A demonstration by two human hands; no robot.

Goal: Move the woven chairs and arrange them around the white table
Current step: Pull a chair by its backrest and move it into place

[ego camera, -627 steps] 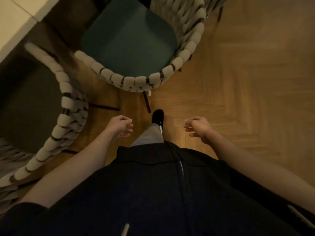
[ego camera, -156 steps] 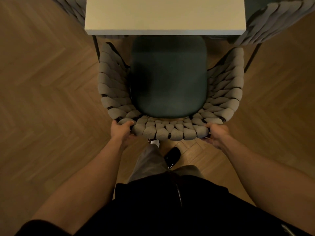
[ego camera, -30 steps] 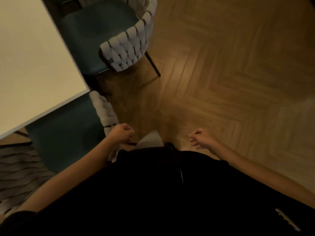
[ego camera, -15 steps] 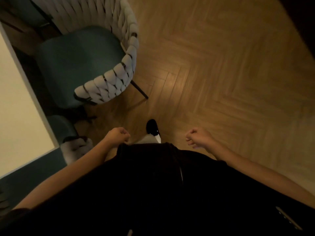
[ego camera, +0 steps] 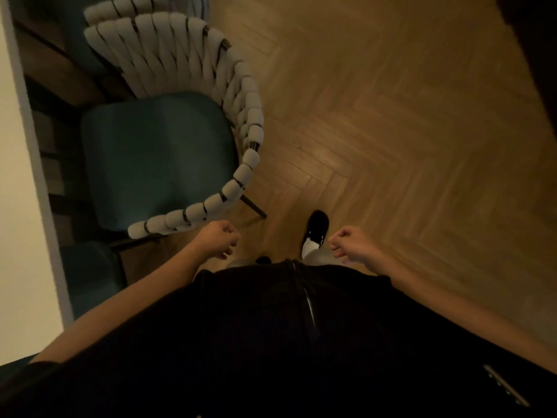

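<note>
Progress: the white bench (ego camera: 18, 176) is showing only as a pale strip down the left side of the view. One woven chair (ego camera: 193, 122) is standing at the bench's long edge, its teal seat (ego camera: 156, 158) facing the bench and its woven back turned out toward the floor (ego camera: 391, 131). It is sitting near the edge, though whether the seat is tucked under is hard to tell from above.

Neither hand is touching a chair. The left hand (ego camera: 218, 242) is hanging just beside the near end of the woven rim, apart from it, fingers curled into a loose fist and holding nothing. The right hand (ego camera: 351, 244) is likewise clenched on nothing, over open floor. A black shoe (ego camera: 316, 233) is stepping forward between them, so I am reading this as walking along the bench's edge, between placements.

Judgement: the chair in view appears placed. How much is left cannot be settled here, since most of the bench's edges are out of frame.

Count:
- woven chairs seen whole: 1
- a second woven back (ego camera: 120, 7) is peeking in further along the same edge
- a second teal seat (ego camera: 90, 273) is showing nearer the bench's near corner, back not visible
- so chairs in part or whole: 3
- benches: 1
- hands: 2, both free
</note>
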